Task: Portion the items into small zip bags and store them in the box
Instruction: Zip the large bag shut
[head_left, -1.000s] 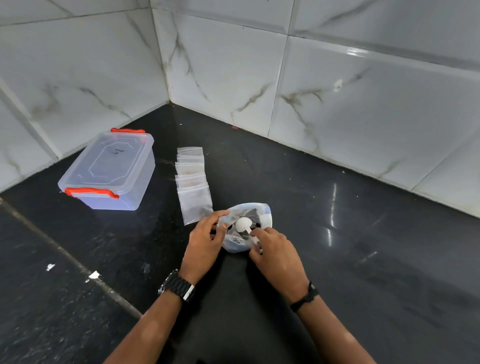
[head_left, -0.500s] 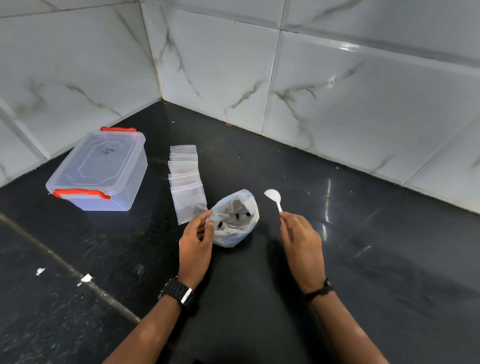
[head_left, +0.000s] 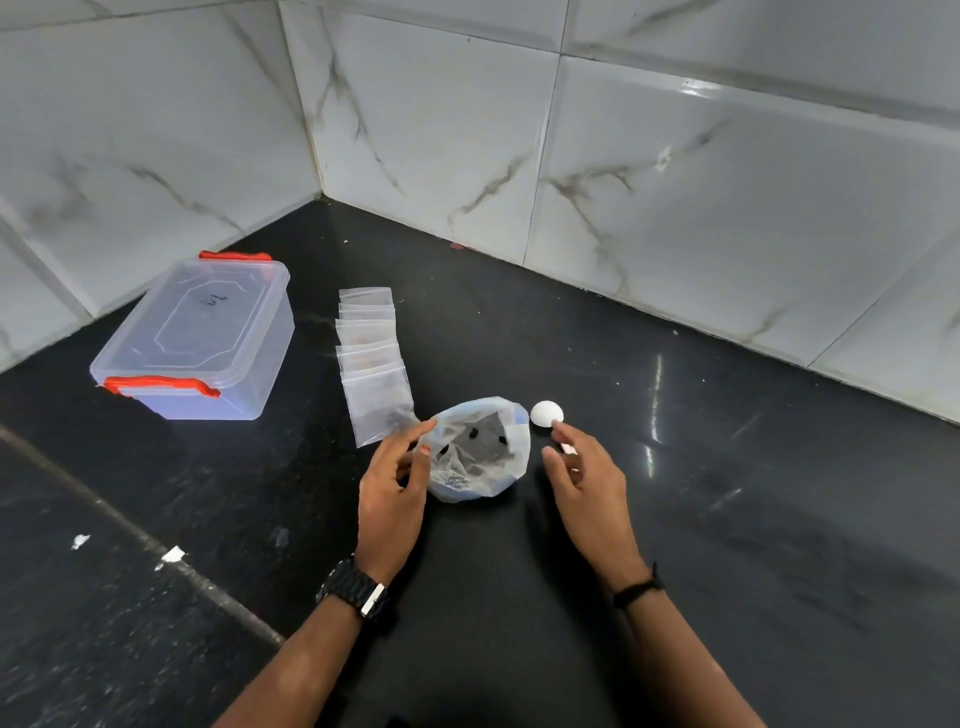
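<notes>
On a black stone counter (head_left: 727, 519) in a tiled corner, you are steadying an open plastic bag (head_left: 475, 454) of small dark pieces with your left hand (head_left: 392, 493), thumb and forefinger nipping its near rim at the bag's nine o'clock. Your right hand (head_left: 587, 478) is pinching the handle of a white plastic spoon (head_left: 546, 414), its bowl hanging just off the bag's two o'clock edge. The bag is looking thin, limp and crinkly, so it is likely collapsing unless you are keeping the mouth held wide by the rim. A shingled row of small zip bags (head_left: 371, 358) is lying at eleven o'clock of it: light, slick film, probably best peeled off by a corner. The clear box (head_left: 202, 338) with red latches is sitting shut at ten o'clock, well apart.
</notes>
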